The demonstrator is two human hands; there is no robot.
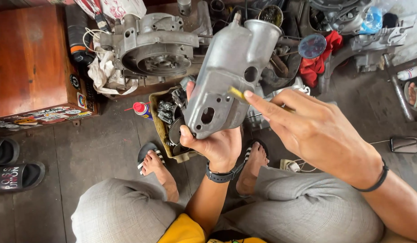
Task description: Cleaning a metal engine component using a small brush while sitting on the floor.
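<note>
My left hand [216, 143] grips a grey cast-metal engine cover [226, 76] from below, holding it up at the centre of the head view, tilted with its round open neck at the top right. My right hand [314, 130] pinches a thin yellow tool [239, 94] whose tip touches the cover's right side, just below a round hole. A black watch sits on my left wrist and a black band on my right wrist. My grey-trousered knees and sandalled feet are below.
A large grey engine casing [154, 47] lies at the top left on white rags. A tan tray of gears and small parts [169, 121] sits under the cover, with a red-capped spray can [141, 109] beside it. A wooden box [31, 58], black slippers [15, 175], red cloth [318, 63].
</note>
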